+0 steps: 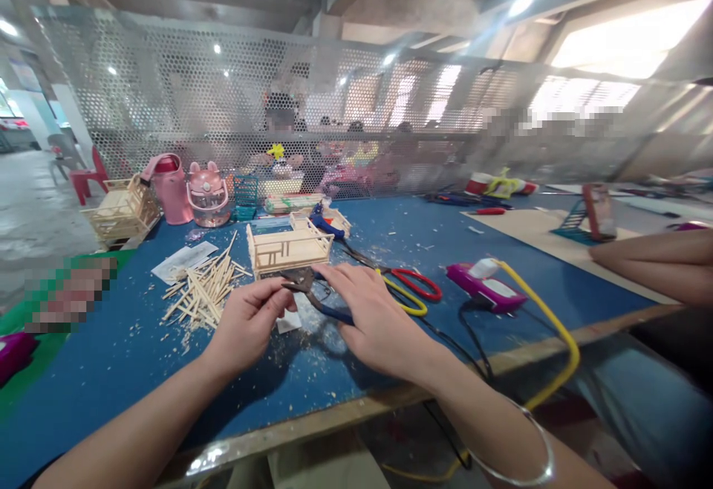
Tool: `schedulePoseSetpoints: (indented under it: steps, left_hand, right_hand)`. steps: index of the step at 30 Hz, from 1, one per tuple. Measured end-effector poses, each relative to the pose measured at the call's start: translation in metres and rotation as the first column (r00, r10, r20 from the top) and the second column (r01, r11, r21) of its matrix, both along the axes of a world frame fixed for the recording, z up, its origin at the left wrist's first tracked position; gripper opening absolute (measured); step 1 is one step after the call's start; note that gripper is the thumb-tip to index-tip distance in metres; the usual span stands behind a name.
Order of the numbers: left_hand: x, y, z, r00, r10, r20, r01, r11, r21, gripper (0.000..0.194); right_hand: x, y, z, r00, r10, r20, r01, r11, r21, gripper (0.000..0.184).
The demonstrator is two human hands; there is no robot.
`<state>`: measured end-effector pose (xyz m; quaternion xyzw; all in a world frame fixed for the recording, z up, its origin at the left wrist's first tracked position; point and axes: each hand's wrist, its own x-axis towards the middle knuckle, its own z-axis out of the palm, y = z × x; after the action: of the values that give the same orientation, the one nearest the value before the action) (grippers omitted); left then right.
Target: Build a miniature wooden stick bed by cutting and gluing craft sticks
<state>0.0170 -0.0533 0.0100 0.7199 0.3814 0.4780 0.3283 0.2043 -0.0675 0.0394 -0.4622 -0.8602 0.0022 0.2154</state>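
My right hand [370, 311] is closed around the dark blue handles of a pair of pliers [320, 303], whose jaws point left. At the jaws, my left hand [250, 322] pinches with thumb and forefinger; whatever lies between them is too small to make out. Just beyond the pliers stands a small model of pale wooden sticks [290, 250], like a little railed frame. Left of it, a heap of loose wooden sticks [203, 296] lies partly on a white paper [181, 260].
Scissors with red and yellow handles [417, 285] lie beside my right hand. A purple power strip [484, 288] with a yellow cord [549, 314] sits further right. Bottles [209, 195] and another stick model [122, 210] stand back left. Another person's arm [657, 262] rests at right.
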Motion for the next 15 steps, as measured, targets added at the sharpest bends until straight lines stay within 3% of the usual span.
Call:
schedulePoseSetpoints:
  steps: [15]
  left_hand:
    - [-0.0061, -0.0009, 0.0002, 0.991, 0.027, -0.131, -0.012, 0.993, 0.116, 0.029]
  right_hand:
    - [0.0035, 0.0035, 0.0032, 0.998, 0.059, 0.023, -0.058, 0.998, -0.021, 0.058]
